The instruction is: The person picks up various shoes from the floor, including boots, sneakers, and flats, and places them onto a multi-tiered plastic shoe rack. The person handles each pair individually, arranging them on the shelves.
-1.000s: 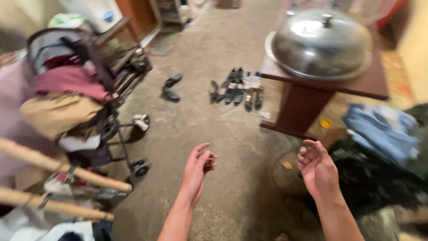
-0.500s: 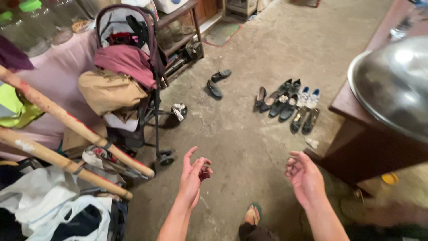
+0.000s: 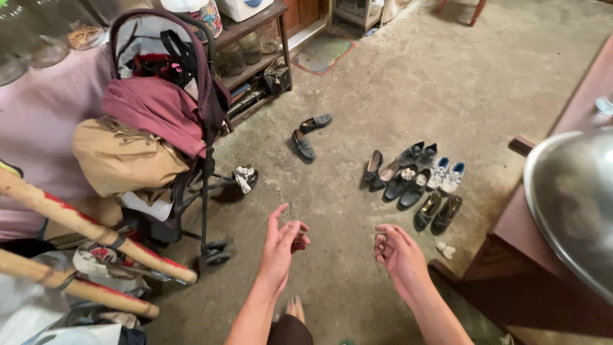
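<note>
At far left my view takes in the stroller [image 3: 169, 121] heaped with clothes. My left hand [image 3: 281, 246] and right hand [image 3: 399, 255] hang empty, fingers loosely curled, over the floor [image 3: 415, 83]. Beyond them the shoes [image 3: 412, 179] lie untouched, nothing picked up yet.

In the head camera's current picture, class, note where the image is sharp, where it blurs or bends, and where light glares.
Head view: the row of shoes and stroller on the concrete floor are fairly sharp; the empty left hand and right hand look slightly soft; the metal dome lid shows bright glare; the wooden poles bow near the wide-angle edge.
</note>
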